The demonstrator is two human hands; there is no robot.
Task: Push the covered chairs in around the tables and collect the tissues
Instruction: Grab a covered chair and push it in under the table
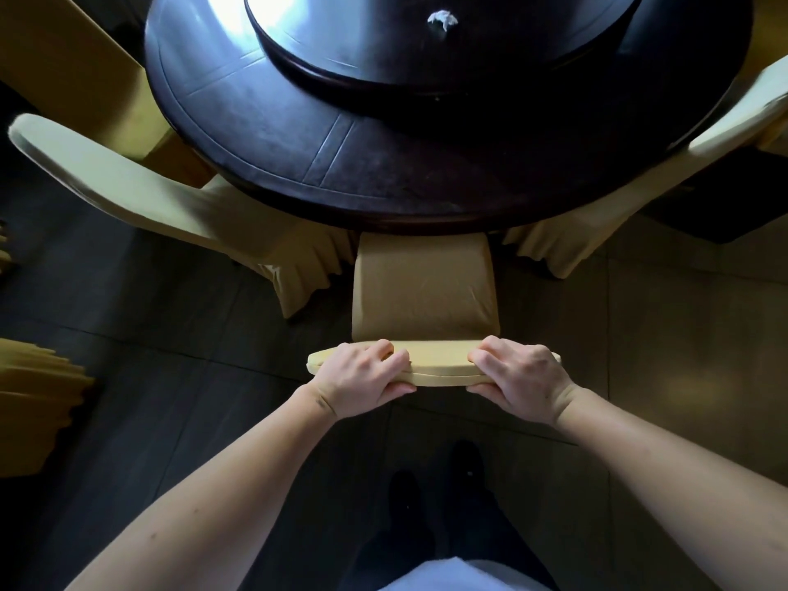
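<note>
Your left hand (362,374) and right hand (518,374) clamp the covered chair (424,287) top; push unevenly and it may snag the neighbouring chair (140,194) beside the tabletop (256,134).

Two hands are in view, the left hand (362,373) and the right hand (518,373), both on the top rail of one covered chair (426,292). Counting that one, at least five covered chairs show: one beyond the left hand (140,185), one farther off on that side (76,66), one beyond the right hand (639,181), and one partly cut off at the left edge (34,398). One round tabletop (341,164) lies ahead of the hands, carrying one turntable (383,40) and one tissue (442,20). Two dark shoes (435,484) show below the hands.
</note>
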